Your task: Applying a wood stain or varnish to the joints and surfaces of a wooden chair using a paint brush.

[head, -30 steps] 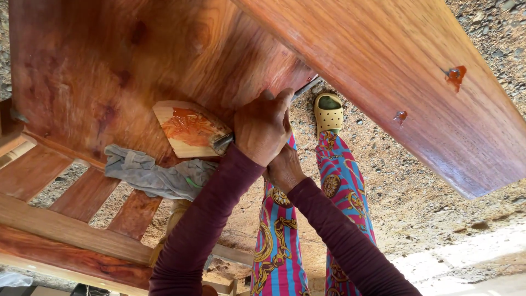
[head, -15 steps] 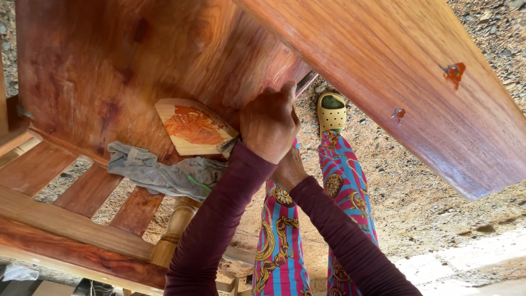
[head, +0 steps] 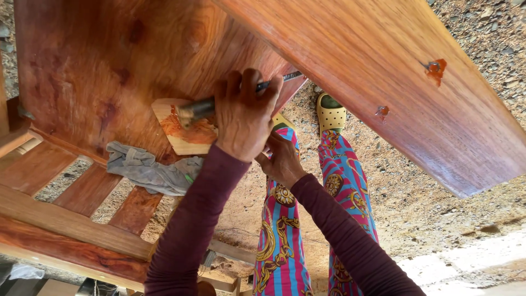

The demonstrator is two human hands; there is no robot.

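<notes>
While left hand fingers clamp brush — handle up-right, bristles down-left, right hand seemingly empty.

Left hand in a closed grip, right hand curled beneath.

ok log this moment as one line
left hand: grip shut on metal tool | tool tip: on small wood block | right hand: below left, grip unclear | grey rag: on slats

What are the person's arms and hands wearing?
Both arms are covered in snug, dark maroon long sleeves that reach the wrists. The left hand and right hand are bare: no gloves, and no rings or watch that I can see.
</notes>
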